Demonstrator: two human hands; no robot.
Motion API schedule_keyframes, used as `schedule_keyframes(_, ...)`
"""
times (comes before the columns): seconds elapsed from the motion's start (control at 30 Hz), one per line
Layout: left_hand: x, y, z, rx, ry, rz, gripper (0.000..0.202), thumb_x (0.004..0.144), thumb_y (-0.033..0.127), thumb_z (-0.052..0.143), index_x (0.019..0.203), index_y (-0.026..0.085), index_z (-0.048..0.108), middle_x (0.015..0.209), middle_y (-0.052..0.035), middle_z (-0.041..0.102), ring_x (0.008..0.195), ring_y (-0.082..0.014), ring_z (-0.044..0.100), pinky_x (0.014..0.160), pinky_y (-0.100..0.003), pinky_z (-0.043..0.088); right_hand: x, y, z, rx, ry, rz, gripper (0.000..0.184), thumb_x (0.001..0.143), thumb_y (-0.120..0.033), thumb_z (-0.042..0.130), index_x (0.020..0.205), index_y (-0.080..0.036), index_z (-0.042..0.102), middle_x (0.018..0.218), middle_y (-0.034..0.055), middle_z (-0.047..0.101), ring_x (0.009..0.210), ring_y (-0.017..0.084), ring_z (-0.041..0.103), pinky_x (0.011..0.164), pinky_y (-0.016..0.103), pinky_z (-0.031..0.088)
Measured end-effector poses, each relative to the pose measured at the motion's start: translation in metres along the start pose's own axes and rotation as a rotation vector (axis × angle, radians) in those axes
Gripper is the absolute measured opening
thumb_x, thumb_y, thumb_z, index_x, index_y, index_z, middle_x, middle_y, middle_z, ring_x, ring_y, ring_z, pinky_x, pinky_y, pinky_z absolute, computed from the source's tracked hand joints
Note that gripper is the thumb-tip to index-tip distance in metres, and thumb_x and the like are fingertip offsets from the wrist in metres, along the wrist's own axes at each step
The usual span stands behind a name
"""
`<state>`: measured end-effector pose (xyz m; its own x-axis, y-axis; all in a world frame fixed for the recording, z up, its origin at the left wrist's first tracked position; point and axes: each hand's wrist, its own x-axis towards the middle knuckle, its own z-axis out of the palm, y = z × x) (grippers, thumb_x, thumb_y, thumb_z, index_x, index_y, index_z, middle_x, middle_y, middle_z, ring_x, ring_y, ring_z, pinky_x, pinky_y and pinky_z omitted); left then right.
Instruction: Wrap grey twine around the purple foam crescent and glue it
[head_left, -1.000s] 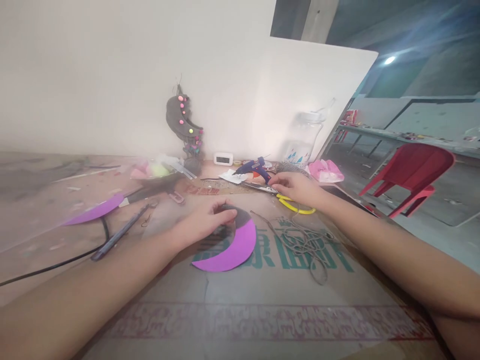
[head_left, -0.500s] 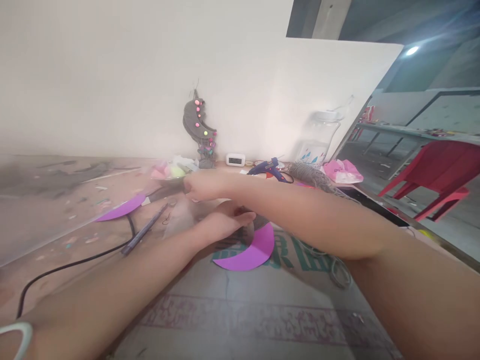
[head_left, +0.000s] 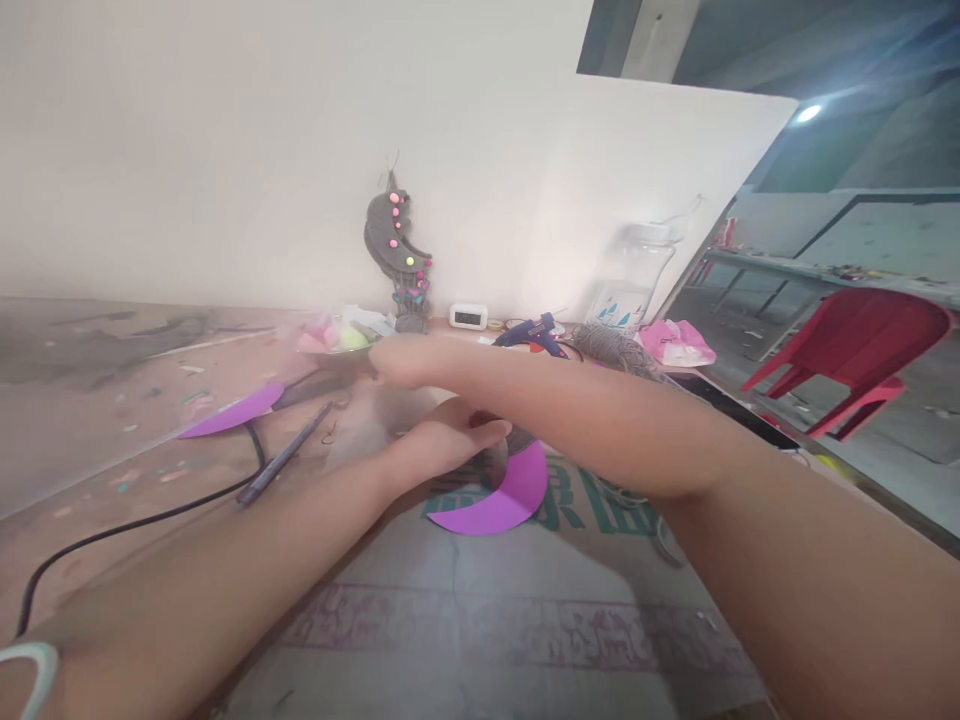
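A purple crescent-shaped cutout [head_left: 506, 500], its upper part wrapped in grey yarn [head_left: 519, 438], lies over the printed sheet. My left hand [head_left: 454, 435] grips its wrapped upper part, thumb on top and the other fingers mostly hidden. Crossing above it from the right, my right hand [head_left: 405, 362] is closed, knuckles up, to the left of the crescent. What its fingers hold is hidden and blurred. Farther left rests a second purple cutout [head_left: 236, 412], with a dark pen-like stick [head_left: 285, 455] and a black cord [head_left: 142, 522] near it.
A decorated grey crescent [head_left: 386, 235] stands against the wall. Along the back are a small digital clock [head_left: 468, 317], a blue glue gun [head_left: 529, 335], a ball of grey yarn [head_left: 611, 347], a clear jar [head_left: 634, 275] and a pink bag [head_left: 677, 343]. A red chair [head_left: 862, 340] stands beyond the table.
The view has shifted slightly. My right hand stays closed at the left, and my left hand keeps its hold on the purple crescent. Little else differs.
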<state>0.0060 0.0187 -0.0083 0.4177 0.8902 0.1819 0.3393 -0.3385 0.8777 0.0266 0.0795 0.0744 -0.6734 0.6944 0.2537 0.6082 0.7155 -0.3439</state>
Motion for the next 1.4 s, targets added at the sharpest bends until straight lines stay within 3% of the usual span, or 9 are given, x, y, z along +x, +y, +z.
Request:
schedule_keyframes(0.1, -0.001, -0.002, -0.001, 0.025, -0.074, -0.045, 0.027, 0.078, 0.047, 0.056, 0.077, 0.021, 0.063, 0.067, -0.0019, 0.063, 0.057, -0.0153, 0.054, 0.05, -0.026, 0.038, -0.022, 0.001, -0.033, -0.128, -0.138, 0.017, 0.018, 0.086, -0.013, 0.059, 0.103, -0.011, 0.064, 0.1, 0.007, 0.067, 0.091, 0.022, 0.063, 0.08, 0.036, 0.05)
schedule_keyframes(0.17, -0.002, -0.001, -0.002, -0.041, -0.109, -0.07, 0.026, 0.079, 0.046, 0.055, 0.079, 0.021, 0.061, 0.067, -0.0003, 0.063, 0.054, -0.0129, 0.052, 0.048, -0.025, 0.036, -0.047, 0.005, -0.053, -0.19, -0.053, -0.054, 0.03, 0.088, -0.005, 0.048, 0.115, -0.012, 0.059, 0.108, 0.0069, 0.067, 0.097, 0.022, 0.061, 0.084, 0.034, 0.048)
schedule_keyframes(0.27, -0.003, 0.002, -0.003, -0.131, -0.144, -0.086, 0.024, 0.08, 0.044, 0.055, 0.082, 0.02, 0.059, 0.068, 0.0, 0.064, 0.054, -0.0116, 0.053, 0.048, -0.023, 0.037, -0.098, 0.02, -0.071, -0.188, 0.157, -0.089, 0.034, 0.098, -0.02, 0.034, 0.124, -0.015, 0.055, 0.124, 0.0057, 0.062, 0.114, 0.02, 0.055, 0.095, 0.033, 0.042)
schedule_keyframes(0.33, -0.004, 0.005, -0.004, -0.159, -0.145, -0.085, 0.024, 0.08, 0.044, 0.055, 0.082, 0.02, 0.058, 0.069, -0.0004, 0.065, 0.054, -0.0116, 0.054, 0.047, -0.023, 0.037, -0.136, 0.038, -0.073, -0.153, 0.232, -0.057, 0.036, 0.099, -0.03, 0.032, 0.123, -0.019, 0.057, 0.124, 0.0041, 0.062, 0.117, 0.021, 0.054, 0.099, 0.035, 0.04)
schedule_keyframes(0.43, -0.006, 0.01, -0.004, -0.174, -0.123, -0.07, 0.026, 0.08, 0.044, 0.055, 0.079, 0.019, 0.059, 0.068, -0.0016, 0.065, 0.055, -0.0126, 0.055, 0.048, -0.024, 0.038, -0.186, 0.072, -0.066, -0.123, 0.305, 0.033, 0.038, 0.099, -0.032, 0.032, 0.125, -0.021, 0.058, 0.122, 0.0074, 0.062, 0.114, 0.021, 0.055, 0.099, 0.037, 0.04)
schedule_keyframes(0.57, -0.007, 0.011, -0.005, -0.148, -0.097, -0.087, 0.028, 0.08, 0.046, 0.055, 0.08, 0.018, 0.06, 0.069, -0.0018, 0.065, 0.053, -0.0116, 0.053, 0.048, -0.024, 0.037, -0.227, 0.104, -0.049, -0.123, 0.337, 0.101, 0.038, 0.097, -0.035, 0.036, 0.128, -0.023, 0.056, 0.114, 0.0098, 0.06, 0.109, 0.024, 0.054, 0.094, 0.039, 0.041)
schedule_keyframes(0.8, -0.007, 0.014, -0.006, -0.106, -0.139, -0.119, 0.031, 0.081, 0.049, 0.053, 0.083, 0.019, 0.059, 0.072, -0.0015, 0.065, 0.054, -0.0115, 0.054, 0.047, -0.022, 0.037, -0.241, 0.105, -0.032, -0.215, 0.272, -0.014, 0.036, 0.096, -0.03, 0.039, 0.127, -0.021, 0.055, 0.092, 0.0086, 0.055, 0.089, 0.022, 0.051, 0.079, 0.036, 0.043)
schedule_keyframes(0.93, -0.008, 0.018, -0.006, -0.097, -0.152, -0.127, 0.031, 0.081, 0.048, 0.054, 0.083, 0.018, 0.059, 0.068, -0.0016, 0.064, 0.051, -0.0113, 0.053, 0.045, -0.022, 0.037, -0.241, 0.105, -0.029, -0.286, 0.265, -0.094, 0.033, 0.095, -0.028, 0.043, 0.123, -0.017, 0.058, 0.09, 0.0081, 0.055, 0.084, 0.02, 0.049, 0.076, 0.034, 0.041)
schedule_keyframes(1.4, -0.008, 0.017, -0.006, -0.101, -0.197, -0.145, 0.026, 0.081, 0.045, 0.055, 0.084, 0.019, 0.058, 0.073, -0.0038, 0.067, 0.054, -0.0126, 0.057, 0.046, -0.023, 0.042, -0.239, 0.104, -0.028, -0.311, 0.206, -0.141, 0.033, 0.096, -0.031, 0.042, 0.12, -0.016, 0.06, 0.087, 0.0079, 0.055, 0.08, 0.02, 0.05, 0.074, 0.034, 0.039)
